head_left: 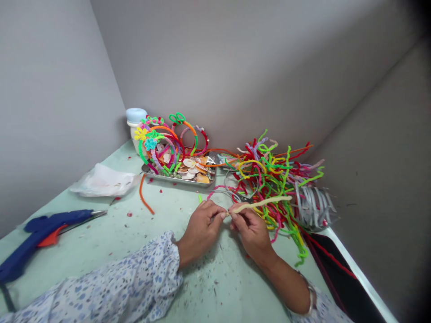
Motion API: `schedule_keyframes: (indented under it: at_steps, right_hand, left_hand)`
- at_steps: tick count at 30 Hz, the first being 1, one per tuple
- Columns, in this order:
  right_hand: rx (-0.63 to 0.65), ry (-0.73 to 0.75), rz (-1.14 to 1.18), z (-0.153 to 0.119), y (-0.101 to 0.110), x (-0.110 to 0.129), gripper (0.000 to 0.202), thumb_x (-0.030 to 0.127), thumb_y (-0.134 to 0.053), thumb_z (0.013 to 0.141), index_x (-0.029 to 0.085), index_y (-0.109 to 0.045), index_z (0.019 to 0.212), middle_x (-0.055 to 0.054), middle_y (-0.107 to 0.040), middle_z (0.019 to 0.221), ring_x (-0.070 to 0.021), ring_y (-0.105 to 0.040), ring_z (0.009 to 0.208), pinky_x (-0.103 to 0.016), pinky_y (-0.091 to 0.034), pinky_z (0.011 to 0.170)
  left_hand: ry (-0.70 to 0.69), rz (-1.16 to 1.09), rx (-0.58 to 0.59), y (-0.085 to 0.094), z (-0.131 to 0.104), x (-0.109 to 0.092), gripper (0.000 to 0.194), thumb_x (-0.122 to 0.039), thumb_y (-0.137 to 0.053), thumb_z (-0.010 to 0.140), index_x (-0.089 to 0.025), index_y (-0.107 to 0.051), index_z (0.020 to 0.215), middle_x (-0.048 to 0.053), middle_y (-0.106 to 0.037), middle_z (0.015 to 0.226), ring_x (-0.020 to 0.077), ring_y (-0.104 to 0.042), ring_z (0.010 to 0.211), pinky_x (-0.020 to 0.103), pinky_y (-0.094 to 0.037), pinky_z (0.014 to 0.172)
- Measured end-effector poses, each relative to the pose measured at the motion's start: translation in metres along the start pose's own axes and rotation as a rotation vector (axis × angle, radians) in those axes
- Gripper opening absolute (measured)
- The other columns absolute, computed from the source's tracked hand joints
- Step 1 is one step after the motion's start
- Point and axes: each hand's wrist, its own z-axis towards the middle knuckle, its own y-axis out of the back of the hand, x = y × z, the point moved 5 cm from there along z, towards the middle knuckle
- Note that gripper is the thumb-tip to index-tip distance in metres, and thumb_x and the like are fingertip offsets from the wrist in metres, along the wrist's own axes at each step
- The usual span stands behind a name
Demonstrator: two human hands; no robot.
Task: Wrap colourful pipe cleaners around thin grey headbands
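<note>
A cream-coloured pipe cleaner runs between my two hands, its long free end pointing right. My left hand pinches its near end between thumb and fingertips. My right hand grips it a short way along, with the fingertips of both hands almost touching. Just beyond my right hand lies a tangled heap of bright pipe cleaners, in red, green, yellow, pink and purple. What the short end looks like under my fingers is hidden.
A metal tray holds flat cut-outs and several pipe-cleaner headbands. Behind it stands a white jar with a blue lid. At left lie a blue glue gun and a plastic bag. Grey bands sit at right.
</note>
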Motion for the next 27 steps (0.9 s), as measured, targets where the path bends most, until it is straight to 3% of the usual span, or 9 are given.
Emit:
schedule_keyframes:
  at_steps: [14,18,21,27]
  right_hand:
    - [0.036,0.155,-0.110,0.000,0.004,0.000,0.011,0.024,-0.052,0.089,0.022,-0.064,0.088,-0.006,-0.057,0.103,-0.0164,-0.058,0.085,-0.029,-0.050,0.071]
    - [-0.015,0.225,-0.129,-0.001,0.006,0.006,0.005,0.021,-0.059,0.084,0.023,-0.063,0.087,-0.006,-0.057,0.104,-0.0186,-0.058,0.094,-0.030,-0.051,0.074]
    - [-0.027,0.201,-0.113,-0.001,0.006,0.004,0.015,0.023,-0.064,0.081,0.024,-0.061,0.095,-0.007,-0.055,0.110,-0.0182,-0.058,0.092,-0.030,-0.052,0.073]
    - [-0.110,0.298,-0.258,-0.002,0.009,0.013,0.005,0.022,-0.062,0.082,0.023,-0.065,0.085,-0.005,-0.057,0.095,-0.0195,-0.057,0.093,-0.034,-0.049,0.079]
  left_hand:
    - [0.006,-0.056,-0.085,0.004,-0.002,-0.001,0.020,-0.022,-0.047,0.090,-0.018,-0.064,0.081,0.002,-0.057,0.079,0.0166,-0.053,0.083,0.029,-0.039,0.079]
    - [-0.033,-0.026,-0.098,0.005,-0.003,-0.002,0.018,-0.021,-0.047,0.089,-0.018,-0.063,0.083,0.003,-0.057,0.081,0.0173,-0.053,0.085,0.029,-0.040,0.080]
    - [-0.037,-0.013,-0.089,0.004,-0.003,-0.001,0.018,-0.022,-0.046,0.090,-0.018,-0.063,0.084,0.003,-0.058,0.082,0.0176,-0.053,0.085,0.030,-0.040,0.080]
    - [-0.024,0.006,-0.104,0.004,-0.002,0.000,0.018,-0.022,-0.047,0.089,-0.018,-0.062,0.082,0.003,-0.057,0.080,0.0178,-0.053,0.083,0.030,-0.040,0.077]
